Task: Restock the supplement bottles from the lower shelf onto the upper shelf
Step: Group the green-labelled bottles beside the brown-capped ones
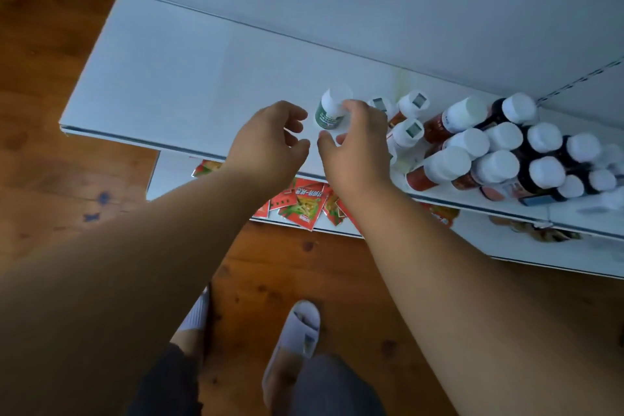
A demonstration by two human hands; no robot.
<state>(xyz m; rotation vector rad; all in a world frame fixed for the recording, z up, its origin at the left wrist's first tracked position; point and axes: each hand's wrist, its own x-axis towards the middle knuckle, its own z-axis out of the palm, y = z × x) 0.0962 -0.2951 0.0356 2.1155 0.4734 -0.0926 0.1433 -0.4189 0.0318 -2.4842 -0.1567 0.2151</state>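
Right hand (351, 142), fingertips pinching green-labelled supplement bottle (329, 111) on upper shelf (169, 78); left hand (270, 138) just left of bottle, loosely curled, empty.

1. Your bottle (331, 108) stands on the upper shelf (189, 78), near its front edge, left of the bottle cluster (489, 145).
2. The cluster fills the shelf's right end.
3. Packets (304, 203) lie on the lower shelf (540, 253), below the front edge.
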